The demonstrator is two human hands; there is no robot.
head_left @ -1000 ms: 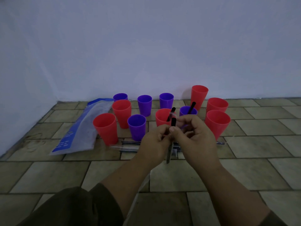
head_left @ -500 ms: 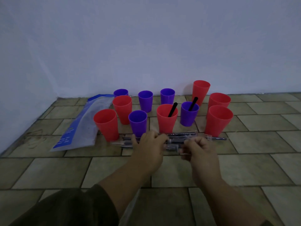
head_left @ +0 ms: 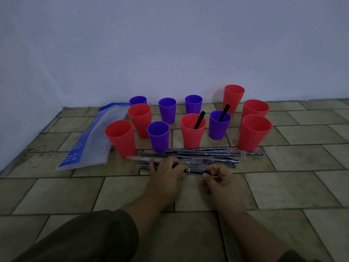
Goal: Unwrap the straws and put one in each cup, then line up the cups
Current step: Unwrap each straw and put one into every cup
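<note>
While low over the tiled floor [head_left: 283, 188], both hands down at 6 o'clock: left hand [head_left: 166, 174] pinching one wrapped straw [head_left: 196, 170] at the near edge of the straw pile [head_left: 200, 155], right hand [head_left: 221, 181] curled loosely just beside it, can't tell if gripping. Cups up at 12 o'clock, black straws standing in the red cup [head_left: 192, 133] and purple cup [head_left: 219, 127]. Plastic bag [head_left: 94, 142] off at 10.

Left hand [head_left: 166, 173] hides near straw [head_left: 196, 170] end; grip unclear.

Dark olive sleeve [head_left: 98, 237] pushed up, forearms bare
</note>
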